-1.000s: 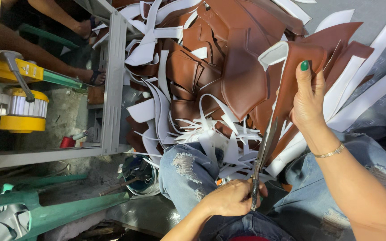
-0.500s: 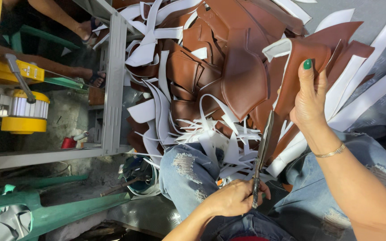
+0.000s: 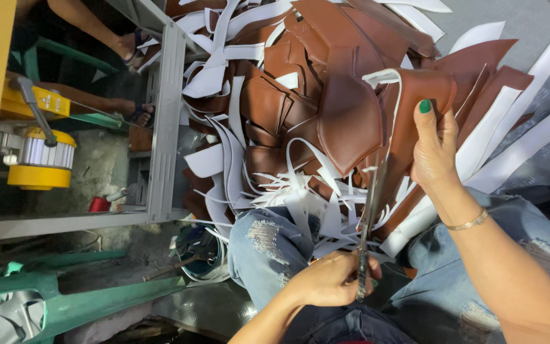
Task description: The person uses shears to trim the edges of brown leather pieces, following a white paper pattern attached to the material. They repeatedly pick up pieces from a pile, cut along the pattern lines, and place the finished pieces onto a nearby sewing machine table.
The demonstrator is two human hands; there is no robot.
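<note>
we hold a pair of scissors (image 3: pixel 369 229) in one hand (image 3: pixel 332 280), low in the head view, with the fingers curled tight through the handles; the long blades run up toward the leather and look nearly closed, their tips lying along the edge of a brown leather piece (image 3: pixel 415 121). which of our two hands this is we cannot tell for certain, as the picture is turned on its side; it seems to be the right. the other hand (image 3: pixel 437 153), with green-painted nails and a thin bracelet (image 3: pixel 469 223) at the wrist, pinches that brown piece between thumb and bent fingers and holds it up just beside the blades. the piece has a white edging strip (image 3: pixel 386 79) curling off its top. under and around it lies a heap of brown leather offcuts (image 3: pixel 300 95) and white strips (image 3: pixel 307 204), spilling onto our knees in torn blue jeans (image 3: pixel 268 248). off to the side stands a grey metal frame (image 3: pixel 163 127), and beyond it a yellow machine (image 3: pixel 36 153) and green bars (image 3: pixel 97 306).
</note>
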